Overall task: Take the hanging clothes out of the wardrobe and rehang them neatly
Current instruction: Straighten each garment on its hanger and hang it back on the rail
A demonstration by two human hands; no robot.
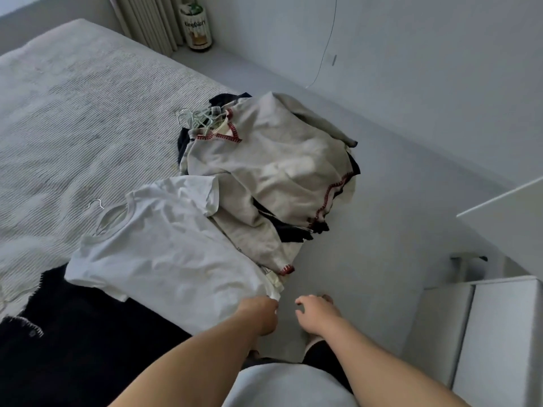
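We look down at the bed (73,118). Our left hand (261,314) pinches the bottom edge of the white T-shirt (164,248), which lies flat on the bed on a hanger (97,203). Our right hand (316,314) hangs just beside it at 3 o'clock, fingers loose and holding nothing. At 1 o'clock from the shirt sits a pile of clothes (270,165) with hangers.

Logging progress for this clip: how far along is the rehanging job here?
Done: clothes are out, heaped on the bed, hangers bunched beside the grey sweater. In hand: the left hand grips the white T-shirt hem, a hanger in its neck; the right hand hovers free. Left: nothing visibly rehung yet.
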